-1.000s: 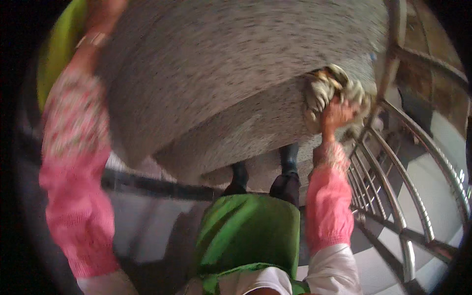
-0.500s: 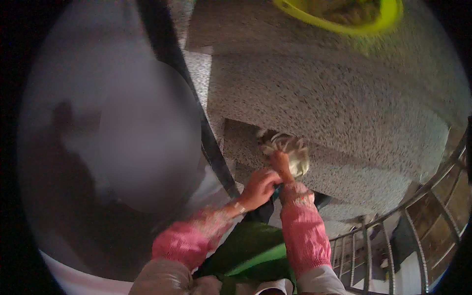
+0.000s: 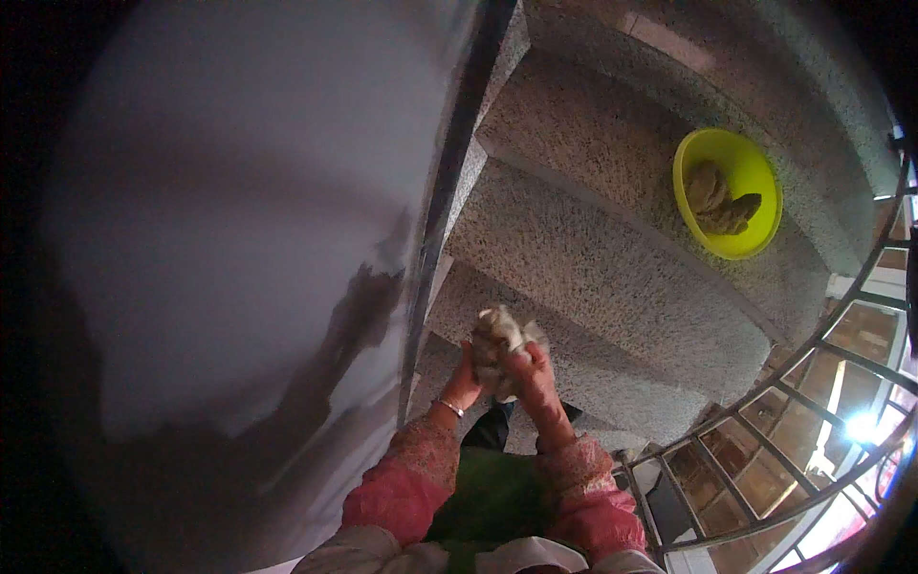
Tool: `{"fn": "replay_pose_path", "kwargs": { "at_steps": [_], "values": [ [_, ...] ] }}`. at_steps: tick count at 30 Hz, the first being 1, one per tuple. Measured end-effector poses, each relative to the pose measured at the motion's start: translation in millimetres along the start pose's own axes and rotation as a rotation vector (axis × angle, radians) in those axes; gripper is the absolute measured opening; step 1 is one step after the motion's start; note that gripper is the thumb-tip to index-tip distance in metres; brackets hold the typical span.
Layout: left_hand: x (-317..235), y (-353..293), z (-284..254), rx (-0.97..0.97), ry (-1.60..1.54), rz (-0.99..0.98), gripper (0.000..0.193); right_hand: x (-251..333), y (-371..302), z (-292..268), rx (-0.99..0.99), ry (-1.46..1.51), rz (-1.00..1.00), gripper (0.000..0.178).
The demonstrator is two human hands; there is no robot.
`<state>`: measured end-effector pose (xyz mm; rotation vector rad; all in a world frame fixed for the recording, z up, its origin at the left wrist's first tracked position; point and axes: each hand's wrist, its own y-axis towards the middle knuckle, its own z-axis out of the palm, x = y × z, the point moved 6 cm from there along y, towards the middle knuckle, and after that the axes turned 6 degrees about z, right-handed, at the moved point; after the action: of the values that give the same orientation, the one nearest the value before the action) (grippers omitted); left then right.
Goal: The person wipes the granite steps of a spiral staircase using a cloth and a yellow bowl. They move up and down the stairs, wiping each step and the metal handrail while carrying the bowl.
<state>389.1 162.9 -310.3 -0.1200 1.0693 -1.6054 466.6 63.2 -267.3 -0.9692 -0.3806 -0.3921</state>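
A crumpled, pale cloth (image 3: 499, 335) is bunched between my two hands over the lower steps. My left hand (image 3: 463, 386) is curled against the cloth's left and lower side, with a bracelet at the wrist. On its other side my right hand (image 3: 535, 378) grips the bunched fabric, thumb upward. Folds of the cloth hide several fingertips of both hands. Pink sleeve covers run up both forearms, and a green apron (image 3: 486, 493) hangs below them.
Speckled stone stairs (image 3: 612, 258) rise ahead. A yellow-green basin (image 3: 757, 172) stands on a higher step to the right, with brown, crumpled cloths (image 3: 717, 206) inside. A smooth grey wall (image 3: 287, 163) with a dark baseboard runs along the left; a metal railing (image 3: 755, 478) curves along the right.
The view has shifted, so the whole basin now shows at the right. My left hand, earlier by my right wrist, has come up onto the cloth, and both hands now hold it.
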Motion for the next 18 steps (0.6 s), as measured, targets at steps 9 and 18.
{"fn": "replay_pose_path", "kwargs": {
  "at_steps": [9, 18],
  "values": [
    [-150.2, 17.9, 52.5, 0.158, 0.969, 0.142, 0.039, 98.7, -8.8, 39.7, -0.111, -0.094, -0.304, 0.024],
    [-270.9, 103.7, 186.9, 0.139, 0.487, 0.756, 0.055, 62.9, 54.5, 9.5, -0.551, -0.583, -0.351, 0.022]
  ]
}}
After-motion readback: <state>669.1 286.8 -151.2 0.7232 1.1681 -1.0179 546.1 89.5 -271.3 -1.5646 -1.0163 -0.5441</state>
